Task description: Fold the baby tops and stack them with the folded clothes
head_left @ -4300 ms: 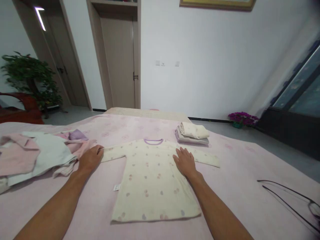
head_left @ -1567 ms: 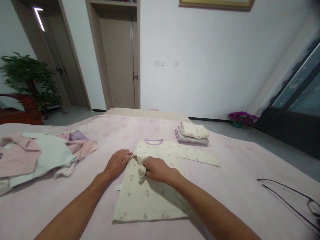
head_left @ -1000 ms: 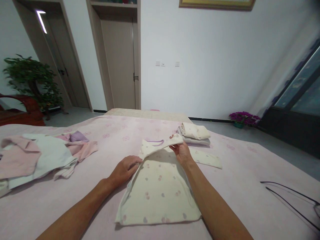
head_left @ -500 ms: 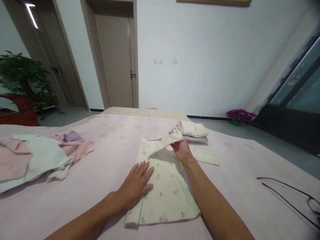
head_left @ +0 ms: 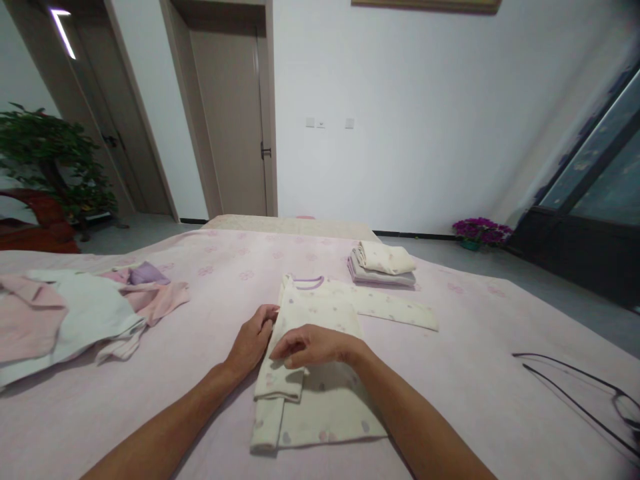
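A cream shirt (head_left: 330, 393) with small heart prints and a purple neckline lies in front of me, its left side folded inward. One sleeve (head_left: 280, 383) is doubled down along that folded side; the other sleeve (head_left: 400, 312) stretches out to the right. My left hand (head_left: 253, 340) is at the shirt's left edge, fingers curled closed against the fabric, with some fingertips hidden. Above the folded sleeve, my right hand (head_left: 320, 347) reaches across with fingers bent and thumb apart, the tips touching or just over the cloth.
Folded clothes (head_left: 385, 263) are stacked behind the shirt on the right. Loose pink, white and purple clothes (head_left: 95, 307) lie in a heap at the left. Eyeglasses (head_left: 575, 373) rest near the right edge of the pink flowered bedspread (head_left: 210, 300).
My right hand has moved left and toward me, and the sleeve it held up now lies folded down. My left hand has shifted from flat on the shirt to its left edge.
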The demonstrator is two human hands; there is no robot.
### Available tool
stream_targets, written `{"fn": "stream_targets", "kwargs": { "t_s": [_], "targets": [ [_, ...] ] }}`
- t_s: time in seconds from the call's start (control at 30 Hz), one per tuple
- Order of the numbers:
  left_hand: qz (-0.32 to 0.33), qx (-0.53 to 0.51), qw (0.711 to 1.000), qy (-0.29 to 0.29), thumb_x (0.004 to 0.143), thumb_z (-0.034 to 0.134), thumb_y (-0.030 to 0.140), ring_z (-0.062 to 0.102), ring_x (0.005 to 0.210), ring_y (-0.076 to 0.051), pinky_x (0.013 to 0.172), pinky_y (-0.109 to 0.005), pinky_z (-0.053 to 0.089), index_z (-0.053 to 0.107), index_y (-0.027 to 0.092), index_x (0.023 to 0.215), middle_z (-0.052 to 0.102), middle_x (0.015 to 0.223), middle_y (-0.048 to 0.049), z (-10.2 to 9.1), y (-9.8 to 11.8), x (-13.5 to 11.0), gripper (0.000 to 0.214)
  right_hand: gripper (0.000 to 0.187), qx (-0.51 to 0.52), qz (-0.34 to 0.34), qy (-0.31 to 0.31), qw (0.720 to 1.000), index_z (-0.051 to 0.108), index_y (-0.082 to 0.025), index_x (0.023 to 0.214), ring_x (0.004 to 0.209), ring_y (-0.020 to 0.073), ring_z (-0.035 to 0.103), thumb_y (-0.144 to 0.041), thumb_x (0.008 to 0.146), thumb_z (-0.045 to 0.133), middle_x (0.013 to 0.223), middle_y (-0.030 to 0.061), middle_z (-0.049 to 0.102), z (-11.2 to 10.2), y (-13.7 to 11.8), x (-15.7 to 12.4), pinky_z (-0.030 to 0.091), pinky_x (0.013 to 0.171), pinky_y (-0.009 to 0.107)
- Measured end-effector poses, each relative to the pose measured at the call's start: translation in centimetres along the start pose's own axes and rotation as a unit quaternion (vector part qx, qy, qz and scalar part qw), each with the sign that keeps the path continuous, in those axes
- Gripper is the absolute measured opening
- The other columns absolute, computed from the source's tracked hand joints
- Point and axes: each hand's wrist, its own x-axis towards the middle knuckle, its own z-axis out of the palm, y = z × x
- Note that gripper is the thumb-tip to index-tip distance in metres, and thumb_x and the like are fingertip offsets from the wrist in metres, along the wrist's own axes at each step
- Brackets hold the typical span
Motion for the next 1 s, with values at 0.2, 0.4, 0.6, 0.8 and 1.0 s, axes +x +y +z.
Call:
{"fn": "stream_targets", "kwargs": {
  "t_s": [0.2, 0.4, 0.6, 0.8, 1.0],
  "targets": [
    [0.066, 0.052, 0.996, -0.019, 0.098, 0.038, 0.039, 0.057, 0.127, -0.022, 0.111, -0.041, 0.041, 0.055, 0.02, 0.136, 0.062, 0.138, -0.0082, 0.6, -1.5, 2.5, 0.046, 0.035, -0.096, -0.034, 0.004, 0.995, 0.07, -0.018, 0.117, 0.1, 0.0148, 0.063, -0.02, 0.081, 0.07, 0.114, 0.006, 0.068, 0.7, 0.8, 0.8, 0.048, 0.088, 0.024],
    [0.101, 0.214, 0.969, -0.072, 0.098, 0.035, 0.039, 0.042, 0.141, -0.024, 0.119, -0.043, 0.03, 0.054, 0.018, 0.141, 0.052, 0.149, -0.0086, 2.0, -3.9, 8.1, 0.052, 0.04, -0.219, -0.083, -0.02, 0.972, 0.069, -0.019, 0.12, 0.106, 0.0164, 0.06, -0.026, 0.081, 0.076, 0.116, 0.0066, 0.066, 0.2, 0.8, 1.0, 0.044, 0.097, 0.028],
    [0.101, 0.253, 0.958, -0.085, 0.099, 0.036, 0.042, 0.036, 0.146, -0.022, 0.122, -0.042, 0.023, 0.052, 0.02, 0.143, 0.046, 0.154, -0.0054, 2.6, -5.9, 10.9, 0.052, 0.064, -0.348, -0.093, -0.078, 0.93, 0.06, -0.022, 0.132, 0.124, 0.0213, 0.05, -0.033, 0.073, 0.083, 0.132, 0.0084, 0.059, 0.3, -0.4, 0.2, 0.035, 0.109, 0.035],
    [0.094, 0.272, 0.954, -0.083, 0.1, 0.032, 0.042, 0.036, 0.146, -0.023, 0.121, -0.04, 0.025, 0.049, 0.021, 0.145, 0.046, 0.154, -0.0049, 2.5, -6.1, 11.0, 0.053, 0.044, -0.458, -0.103, -0.003, 0.883, 0.065, -0.021, 0.122, 0.107, 0.0219, 0.057, -0.019, 0.078, 0.069, 0.119, 0.0079, 0.064, 2.6, -1.1, -0.6, 0.042, 0.095, 0.033],
    [0.096, 0.277, 0.953, -0.077, 0.1, 0.032, 0.041, 0.038, 0.144, -0.022, 0.12, -0.04, 0.025, 0.049, 0.022, 0.145, 0.047, 0.154, -0.0045, 2.4, -5.7, 10.8, 0.051, 0.029, -0.499, -0.06, 0.093, 0.859, 0.071, -0.019, 0.093, 0.089, 0.0188, 0.058, -0.005, 0.074, 0.054, 0.093, 0.0048, 0.068, 3.5, -0.8, -1.7, 0.041, 0.079, 0.028]
  ]
}}
